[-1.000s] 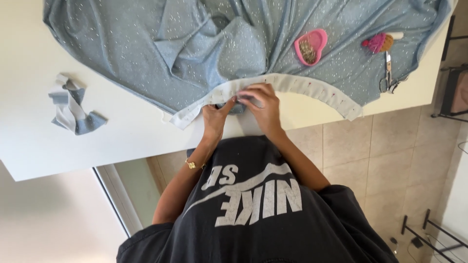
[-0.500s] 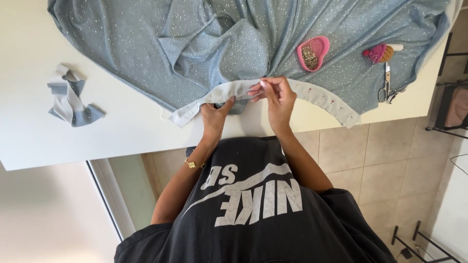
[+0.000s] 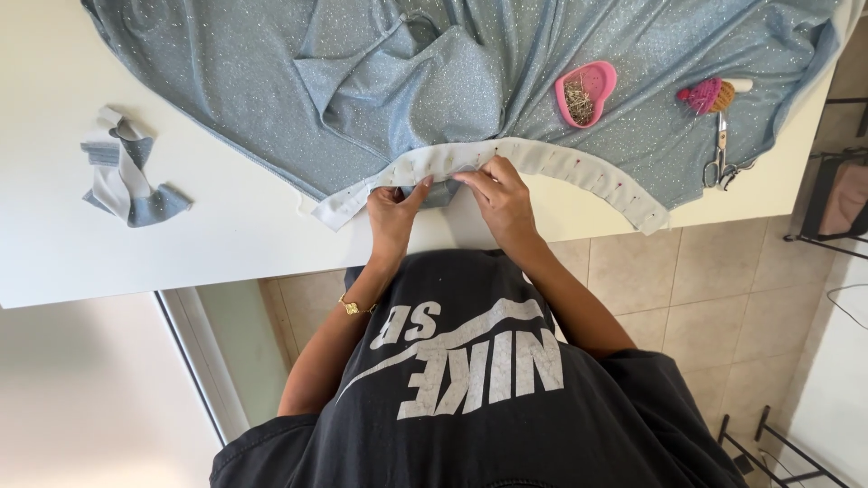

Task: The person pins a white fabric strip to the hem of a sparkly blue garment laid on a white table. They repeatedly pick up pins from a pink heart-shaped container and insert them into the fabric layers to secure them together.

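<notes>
Here, both hands pinch a white band pinned along sparkly blue fabric.

Left hand (image 3: pixel 393 212) and right hand (image 3: pixel 502 199) have fingers closed on the white band (image 3: pixel 542 158) at the table's (image 3: pixel 226 235) near edge; the pink heart-shaped pin dish (image 3: pixel 588 93) lies at two o'clock, scissors (image 3: pixel 719 154) beyond.

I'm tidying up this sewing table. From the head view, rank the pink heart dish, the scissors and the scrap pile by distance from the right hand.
From the right hand:
1. Pink heart dish, up and right, on the fabric.
2. Scissors, farther right.
3. Scrap pile, far left.
</notes>
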